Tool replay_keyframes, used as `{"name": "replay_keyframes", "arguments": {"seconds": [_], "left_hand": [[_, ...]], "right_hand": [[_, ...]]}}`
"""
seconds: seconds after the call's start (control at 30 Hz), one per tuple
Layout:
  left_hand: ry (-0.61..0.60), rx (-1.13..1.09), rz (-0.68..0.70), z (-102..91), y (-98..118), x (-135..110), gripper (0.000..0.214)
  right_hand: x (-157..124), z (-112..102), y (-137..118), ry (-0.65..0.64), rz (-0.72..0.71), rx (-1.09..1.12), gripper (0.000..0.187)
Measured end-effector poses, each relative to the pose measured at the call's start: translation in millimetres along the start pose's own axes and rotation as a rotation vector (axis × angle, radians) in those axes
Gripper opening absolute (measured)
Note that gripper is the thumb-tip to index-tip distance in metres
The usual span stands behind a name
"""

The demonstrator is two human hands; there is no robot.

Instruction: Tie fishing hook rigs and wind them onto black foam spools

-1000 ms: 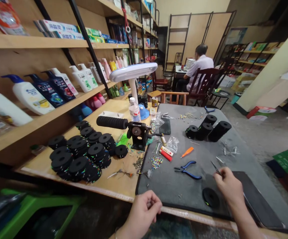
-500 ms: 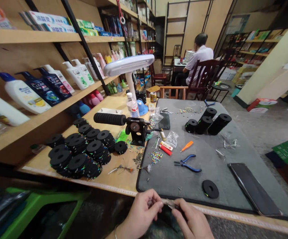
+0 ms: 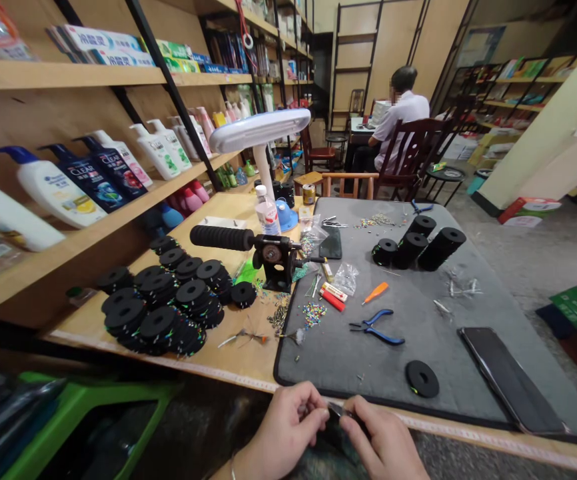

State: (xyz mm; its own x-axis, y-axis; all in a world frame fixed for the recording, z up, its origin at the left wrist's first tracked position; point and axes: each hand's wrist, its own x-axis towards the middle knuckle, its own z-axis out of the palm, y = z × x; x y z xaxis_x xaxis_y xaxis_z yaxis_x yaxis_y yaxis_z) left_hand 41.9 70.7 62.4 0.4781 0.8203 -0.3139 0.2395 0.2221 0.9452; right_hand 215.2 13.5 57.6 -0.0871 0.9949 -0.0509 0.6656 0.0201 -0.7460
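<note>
My left hand (image 3: 283, 433) and my right hand (image 3: 383, 443) meet at the table's near edge, just below the grey mat (image 3: 418, 313). Both are pinched shut on a small thin metal piece (image 3: 337, 409) held between their fingertips; I cannot make out what it is. A single black foam disc (image 3: 422, 379) lies on the mat just beyond my right hand. Blue-handled pliers (image 3: 376, 331) lie further up the mat.
A pile of black discs (image 3: 163, 307) covers the wooden table on the left, beside a hand-crank tool (image 3: 263, 253). Stacked black rolls (image 3: 423, 243), a phone (image 3: 501, 377), a lamp (image 3: 261, 133) and beads are around. Shelves of bottles stand left. A person sits at the back.
My right hand came back from the mat's right side to the near edge, carrying the thin metal piece to my left hand. Both now pinch it together.
</note>
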Motion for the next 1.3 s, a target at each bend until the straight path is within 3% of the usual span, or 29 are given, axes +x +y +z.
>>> {"name": "replay_keyframes", "arguments": {"seconds": [0.17,0.27,0.37,0.47,0.57,0.67,0.73,0.83,0.9,1.0,1.1,1.3], "left_hand": [[0.015,-0.034,-0.019,-1.3,0,3,0.019],[0.015,-0.105,-0.055,-3.3,-4,5,0.022],[0.015,-0.191,-0.083,-6.6,-7,6,0.026],[0.107,-0.236,-0.077,-10.7,-7,5,0.028],[0.196,-0.346,-0.129,-14.2,-6,3,0.034],[0.257,-0.5,-0.192,-16.4,-6,3,0.041],[0.291,-0.536,-0.185,-17.2,-6,4,0.042],[0.306,-0.516,-0.15,-17.2,-5,6,0.039],[0.302,-0.5,-0.132,-16.5,-6,7,0.039],[0.294,-0.467,-0.14,-16.3,-12,9,0.039],[0.312,-0.334,-0.091,-21.1,-19,15,0.033],[0.421,0.354,0.202,-41.0,-18,28,0.013]], "right_hand": [[1,-4,2,0.024,-0.007,-0.049,0.027],[12,-11,16,0.154,-0.036,-0.189,0.02],[37,-24,36,0.284,-0.108,-0.464,0.022],[65,-34,48,0.239,-0.155,-0.696,0.02],[78,-33,41,0.244,-0.167,-0.725,0.019],[70,-16,15,0.283,-0.192,-0.437,0.026],[60,2,-6,0.185,-0.195,-0.051,0.027],[50,30,-29,-0.025,-0.03,0.486,0.026],[49,44,-34,-0.052,0.08,0.678,0.026],[52,54,-30,-0.062,0.228,0.82,0.033],[52,58,-22,-0.002,0.26,0.797,0.039],[46,70,-7,0.111,0.344,0.874,0.044]]}}
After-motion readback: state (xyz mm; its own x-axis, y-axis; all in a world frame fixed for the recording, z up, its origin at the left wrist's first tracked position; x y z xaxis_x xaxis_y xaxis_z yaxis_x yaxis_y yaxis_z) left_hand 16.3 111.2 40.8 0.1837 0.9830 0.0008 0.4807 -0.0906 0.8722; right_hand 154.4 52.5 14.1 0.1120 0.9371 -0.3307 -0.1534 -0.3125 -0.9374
